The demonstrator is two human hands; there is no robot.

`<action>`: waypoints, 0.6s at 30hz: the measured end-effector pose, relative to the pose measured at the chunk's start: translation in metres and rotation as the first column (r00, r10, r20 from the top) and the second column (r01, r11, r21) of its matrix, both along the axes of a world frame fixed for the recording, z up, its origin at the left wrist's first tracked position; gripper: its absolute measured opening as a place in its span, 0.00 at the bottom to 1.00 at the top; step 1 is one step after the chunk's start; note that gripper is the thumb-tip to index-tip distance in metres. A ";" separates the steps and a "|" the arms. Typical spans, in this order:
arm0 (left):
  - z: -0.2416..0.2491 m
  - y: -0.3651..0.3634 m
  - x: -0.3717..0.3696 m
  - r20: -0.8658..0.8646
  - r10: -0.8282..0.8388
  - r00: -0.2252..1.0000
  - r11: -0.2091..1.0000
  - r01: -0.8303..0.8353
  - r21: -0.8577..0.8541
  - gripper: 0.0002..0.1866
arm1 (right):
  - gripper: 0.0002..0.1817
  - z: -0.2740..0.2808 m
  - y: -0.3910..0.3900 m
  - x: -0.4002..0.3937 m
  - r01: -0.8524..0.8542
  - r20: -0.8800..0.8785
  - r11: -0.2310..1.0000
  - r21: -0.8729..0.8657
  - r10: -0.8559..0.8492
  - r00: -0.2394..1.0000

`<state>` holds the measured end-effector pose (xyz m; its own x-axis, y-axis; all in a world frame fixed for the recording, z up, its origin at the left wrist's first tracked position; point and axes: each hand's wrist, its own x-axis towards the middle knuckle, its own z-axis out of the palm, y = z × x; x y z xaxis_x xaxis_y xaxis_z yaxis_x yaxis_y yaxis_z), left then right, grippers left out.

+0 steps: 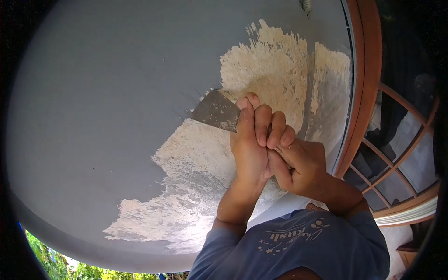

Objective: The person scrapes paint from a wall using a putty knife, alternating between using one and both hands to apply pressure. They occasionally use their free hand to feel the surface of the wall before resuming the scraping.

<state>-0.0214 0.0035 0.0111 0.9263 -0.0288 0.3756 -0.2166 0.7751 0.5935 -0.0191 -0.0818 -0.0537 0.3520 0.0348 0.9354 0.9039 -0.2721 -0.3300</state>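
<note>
My left hand is closed round the handle end of a scraper, its fingers curled over. My right hand is clasped against it from the right, fingers also bent in; the handle is hidden between the two hands. The wide, grey metal scraper blade points up and left, speckled with pale bits. Its front edge lies against the grey painted wall, at the border of a bared, beige patch where the paint is off. Loose dark bristly flecks show by the blade's edge.
A brown wooden frame and a paned glass door or window stand to the right. A small fitting sits on the wall at the top. Green plants show past the wall's edge at lower left.
</note>
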 end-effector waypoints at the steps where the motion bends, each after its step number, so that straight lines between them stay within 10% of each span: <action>1: 0.000 -0.002 -0.002 -0.010 0.010 1.000 1.000 -0.010 -0.010 0.10 | 0.13 0.003 -0.005 -0.004 -0.035 -0.046 0.999 -0.033 0.033 0.998; 18: -0.010 0.002 0.001 0.005 0.020 1.000 0.997 -0.021 0.068 0.11 | 0.12 -0.012 0.001 -0.002 0.029 -0.045 0.999 0.013 -0.028 0.999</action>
<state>-0.0202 0.0052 0.0011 0.9255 -0.0353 0.3771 -0.2344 0.7286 0.6436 -0.0208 -0.0812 -0.0657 0.3938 0.0115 0.9191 0.8802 -0.2929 -0.3734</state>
